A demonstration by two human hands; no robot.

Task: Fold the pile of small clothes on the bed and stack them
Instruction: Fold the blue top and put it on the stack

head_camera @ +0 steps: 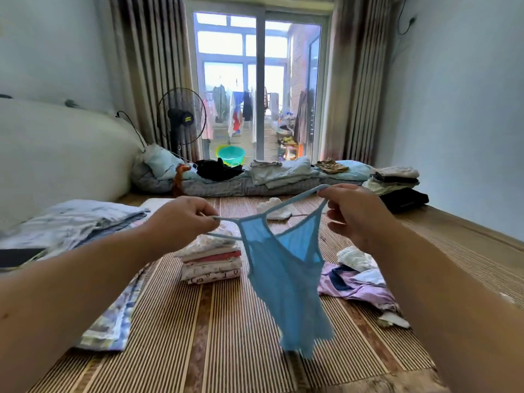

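Folded pale blue bedding (71, 219) lies far left on the ribbed bamboo mat (226, 336). Your left hand (181, 219) pinches one thin strap of the sheer blue camisole (286, 282), which hangs limp in the air over the mat. Behind it sits a neat stack of folded printed cottons (211, 265). Your right hand (357, 214) grips the other strap. Unfolded lilac and white clothes (357, 276) lie crumpled at right.

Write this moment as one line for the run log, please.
left hand: pinching strap | right hand: holding strap | blue top: hanging, unfolded | stack: on mat | pile: unfolded
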